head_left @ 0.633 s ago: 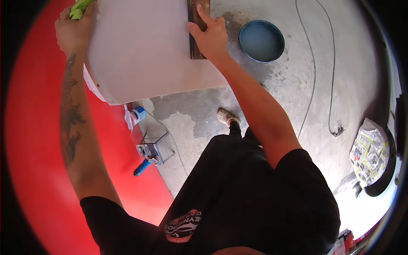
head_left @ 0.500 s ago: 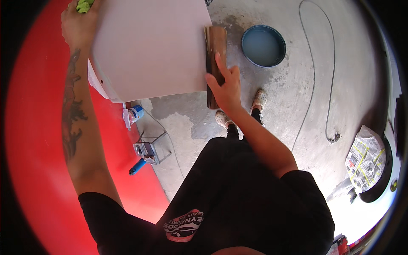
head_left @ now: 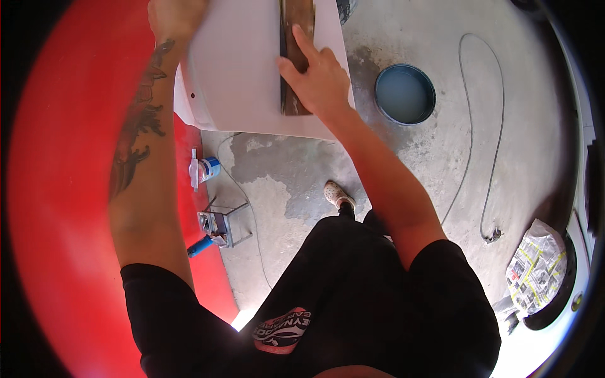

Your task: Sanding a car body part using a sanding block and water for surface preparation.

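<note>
Over the concrete floor (head_left: 265,201), right of the red panel (head_left: 69,164), work on the white panel (head_left: 242,75) looks under way. Done: face reads even and pale wherever it shows, no obvious patches. Left: can't tell; no line splits worked from unworked, and the frame cuts off the far end.

Concrete floor: rough, grey, dark damp-looking patches, lighter worn area off the white panel's near edge. Red panel: smooth, glossy; true curvature unclear through the fisheye. White panel: broad, low sheen, near edge slightly bowed, near left corner turned like a flange.

Printed sheet (head_left: 535,268): crumpled, toward the floor's right edge. Brown block (head_left: 292,49): long, slim, straight, wood-like with scuffs; lies lengthwise on the white panel near its right edge, near end short of the near edge. Basin (head_left: 379,97): round, dark blue, holds cloudy water (head_left: 403,96), stands on the floor off that right edge.

Right hand (head_left: 320,79): half spread, has hold of the brown block; thumb on its left side, index stretched along the top, other fingers mostly hidden. Left hand (head_left: 176,16): at the white panel's left edge; fingertips not visible, can't tell how open or what they hold.

Floor's left edge: spindly metal stand (head_left: 228,228), blue-and-white can (head_left: 209,168), blue cylinder (head_left: 200,246). Smallest: round dark hole (head_left: 193,96) by the flange.
</note>
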Available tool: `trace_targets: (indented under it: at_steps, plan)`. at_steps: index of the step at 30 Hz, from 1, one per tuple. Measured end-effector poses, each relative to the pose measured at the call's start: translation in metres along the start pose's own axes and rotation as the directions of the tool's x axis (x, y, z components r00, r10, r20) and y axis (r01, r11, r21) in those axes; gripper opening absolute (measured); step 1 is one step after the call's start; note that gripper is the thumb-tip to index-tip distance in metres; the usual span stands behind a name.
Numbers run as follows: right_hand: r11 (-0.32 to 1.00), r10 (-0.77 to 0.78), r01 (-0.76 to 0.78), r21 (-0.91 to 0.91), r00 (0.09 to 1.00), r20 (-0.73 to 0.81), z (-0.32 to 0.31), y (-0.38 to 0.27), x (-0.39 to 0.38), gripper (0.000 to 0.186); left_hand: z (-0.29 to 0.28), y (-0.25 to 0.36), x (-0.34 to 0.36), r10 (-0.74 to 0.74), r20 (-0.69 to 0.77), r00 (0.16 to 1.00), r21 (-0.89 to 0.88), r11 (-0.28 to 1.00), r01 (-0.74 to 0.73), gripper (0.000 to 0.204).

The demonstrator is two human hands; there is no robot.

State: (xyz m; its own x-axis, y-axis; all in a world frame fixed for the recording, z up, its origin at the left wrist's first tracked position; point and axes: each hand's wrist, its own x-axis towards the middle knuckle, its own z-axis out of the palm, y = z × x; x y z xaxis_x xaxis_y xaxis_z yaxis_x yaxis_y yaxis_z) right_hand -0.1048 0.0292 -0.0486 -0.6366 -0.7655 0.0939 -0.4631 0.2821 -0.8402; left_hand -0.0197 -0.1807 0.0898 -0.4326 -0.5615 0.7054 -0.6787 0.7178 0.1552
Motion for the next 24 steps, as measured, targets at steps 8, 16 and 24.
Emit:
trace_targets:
  at_steps: [8,16,24]
  plan:
    - [0.994,-0.018,0.013,0.106,0.998,0.052,-0.003,0.014,-0.086,0.083,-0.053,-0.019,-0.083,-0.031,0.111,0.993,-0.242,0.969,0.058,0.042]
    - [0.996,0.042,-0.049,0.075,0.995,0.092,-0.007,-0.092,0.04,0.08,-0.039,-0.01,-0.095,-0.269,-0.105,0.957,-0.384,0.899,0.21,0.043]
    - [0.952,-0.101,0.101,0.289,0.995,-0.015,0.009,-0.01,-0.094,0.081,-0.043,-0.006,-0.1,-0.48,-0.108,0.87,-0.404,0.821,0.403,0.046]
